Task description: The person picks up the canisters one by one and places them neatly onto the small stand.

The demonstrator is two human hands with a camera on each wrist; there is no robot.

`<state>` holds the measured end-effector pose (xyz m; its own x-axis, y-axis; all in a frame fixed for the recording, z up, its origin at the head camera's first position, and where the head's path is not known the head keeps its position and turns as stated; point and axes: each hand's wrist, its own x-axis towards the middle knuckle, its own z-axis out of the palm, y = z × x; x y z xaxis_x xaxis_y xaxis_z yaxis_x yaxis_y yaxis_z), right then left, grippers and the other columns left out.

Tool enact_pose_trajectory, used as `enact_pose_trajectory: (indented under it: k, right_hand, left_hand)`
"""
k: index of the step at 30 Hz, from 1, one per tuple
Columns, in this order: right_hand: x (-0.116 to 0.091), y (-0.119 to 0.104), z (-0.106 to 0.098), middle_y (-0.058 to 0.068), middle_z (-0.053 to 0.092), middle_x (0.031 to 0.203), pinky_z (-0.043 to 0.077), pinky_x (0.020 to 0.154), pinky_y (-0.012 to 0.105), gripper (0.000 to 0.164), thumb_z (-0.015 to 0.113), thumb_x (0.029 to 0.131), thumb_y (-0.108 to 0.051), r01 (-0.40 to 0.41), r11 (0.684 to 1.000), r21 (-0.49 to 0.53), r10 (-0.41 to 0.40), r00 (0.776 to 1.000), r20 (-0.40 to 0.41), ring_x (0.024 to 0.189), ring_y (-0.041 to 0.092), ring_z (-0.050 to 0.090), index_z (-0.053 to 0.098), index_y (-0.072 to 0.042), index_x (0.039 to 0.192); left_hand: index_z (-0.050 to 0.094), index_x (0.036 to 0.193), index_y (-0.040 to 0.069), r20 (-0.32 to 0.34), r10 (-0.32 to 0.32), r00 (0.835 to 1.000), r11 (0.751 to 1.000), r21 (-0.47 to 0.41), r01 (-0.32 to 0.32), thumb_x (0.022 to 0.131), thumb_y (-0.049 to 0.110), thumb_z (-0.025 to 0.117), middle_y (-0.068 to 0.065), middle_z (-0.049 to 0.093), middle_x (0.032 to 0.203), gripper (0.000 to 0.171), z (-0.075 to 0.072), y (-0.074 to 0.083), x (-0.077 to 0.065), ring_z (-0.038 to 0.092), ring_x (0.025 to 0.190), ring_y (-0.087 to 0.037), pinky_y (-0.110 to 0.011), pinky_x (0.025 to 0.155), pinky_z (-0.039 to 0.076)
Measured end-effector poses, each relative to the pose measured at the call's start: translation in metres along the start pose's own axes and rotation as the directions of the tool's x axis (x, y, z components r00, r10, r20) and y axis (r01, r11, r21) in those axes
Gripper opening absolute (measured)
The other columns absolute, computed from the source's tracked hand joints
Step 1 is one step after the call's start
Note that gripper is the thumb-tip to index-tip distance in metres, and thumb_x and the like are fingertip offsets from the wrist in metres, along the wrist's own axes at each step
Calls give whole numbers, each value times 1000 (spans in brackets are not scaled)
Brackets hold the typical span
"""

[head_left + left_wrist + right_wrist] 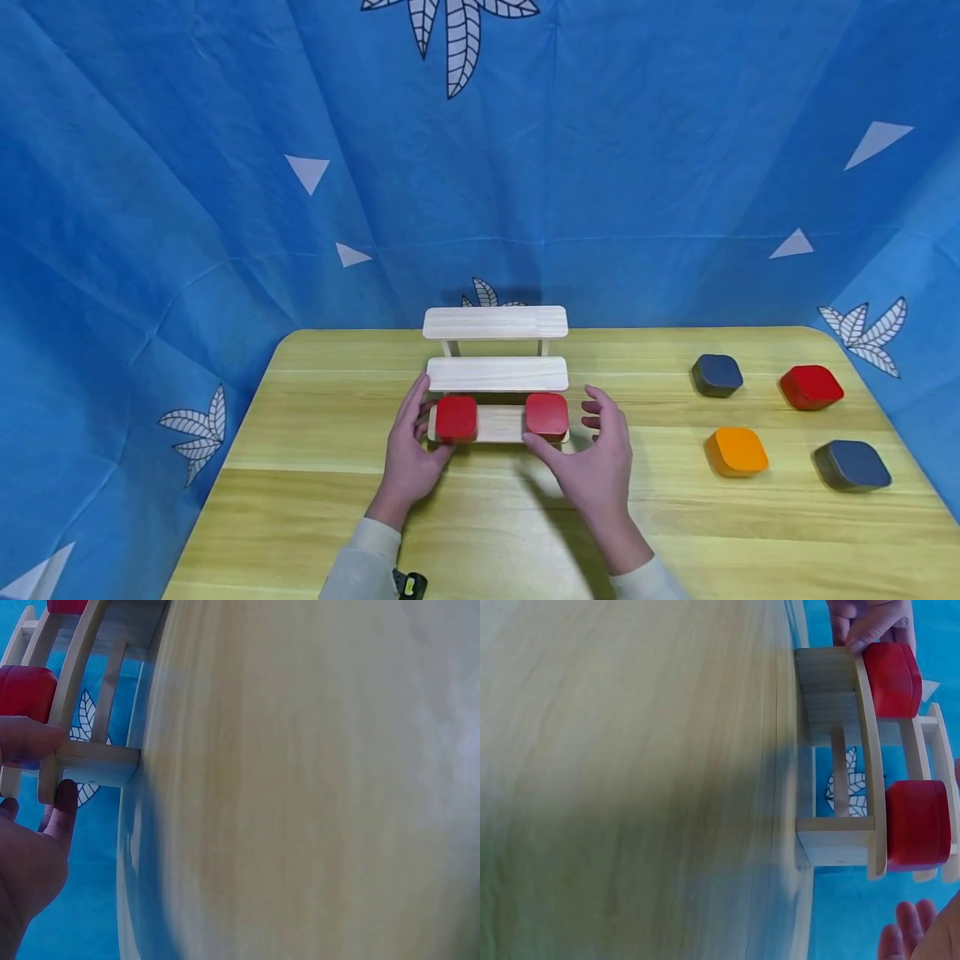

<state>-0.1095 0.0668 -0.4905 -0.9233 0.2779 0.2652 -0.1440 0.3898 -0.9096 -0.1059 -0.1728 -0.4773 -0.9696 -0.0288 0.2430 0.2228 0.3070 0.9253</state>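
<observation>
A three-tier wooden stand (495, 374) of pale wood rises in steps at the back of the table. Two red rounded-square blocks sit on its lowest step, the left block (456, 419) and the right block (547, 417). My left hand (411, 461) grips the left end of that step, thumb in front beside the left block and fingers around the end, as the left wrist view also shows. Around the right block, my right hand (600, 467) is spread, thumb close to its front corner. In the right wrist view a gap separates its fingers (907, 926) from the right block.
On the right of the table lie a small dark blue block (717, 376), another red block (812, 387), an orange block (737, 452) and a larger dark blue block (852, 466). A blue cloth (637, 167) with leaf prints hangs behind the table's back edge.
</observation>
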Motion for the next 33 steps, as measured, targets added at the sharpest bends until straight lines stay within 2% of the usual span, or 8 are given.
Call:
enact_pose_trajectory:
  k: [5, 13, 25, 33]
  right_hand:
    - [1, 2, -4, 0, 56, 123, 45, 85, 47, 96, 100, 56, -32, -7, 1000, 10, 7, 1000, -26, 107, 28, 56, 52, -13, 137]
    - [1, 7, -10, 1, 59, 117, 44, 82, 46, 89, 99, 58, -24, 22, 999, 39, -18, 995, -103, 103, 27, 57, 56, -9, 135]
    - [5, 10, -17, 3, 61, 115, 44, 81, 44, 83, 98, 62, -23, 21, 1000, 20, -18, 990, -142, 100, 30, 59, 56, -7, 133]
    - [7, 14, -21, 4, 62, 114, 43, 79, 42, 83, 98, 62, -22, 26, 1000, 9, -24, 986, -168, 98, 26, 58, 57, -6, 132]
  left_hand:
    - [29, 154, -3, -5, 0, 1000, 1000, 15, 0, 72, -26, 71, -18, 26, 160, 95, 0, 0, 0, 47, 127, -44, -52, 99, 47]
    - [30, 154, -2, -12, 2, 1000, 1000, 28, -2, 72, -26, 71, -16, 27, 160, 95, 1, 2, -1, 48, 125, -43, -52, 97, 48]
    - [30, 154, -3, -12, 10, 1000, 999, 32, -10, 71, -26, 71, -17, 27, 160, 96, 1, 0, 0, 49, 125, -44, -52, 97, 48]
    - [29, 155, -2, -11, -7, 1000, 1000, 30, 8, 72, -26, 72, -17, 27, 160, 96, 1, 1, 0, 47, 126, -45, -50, 97, 49]
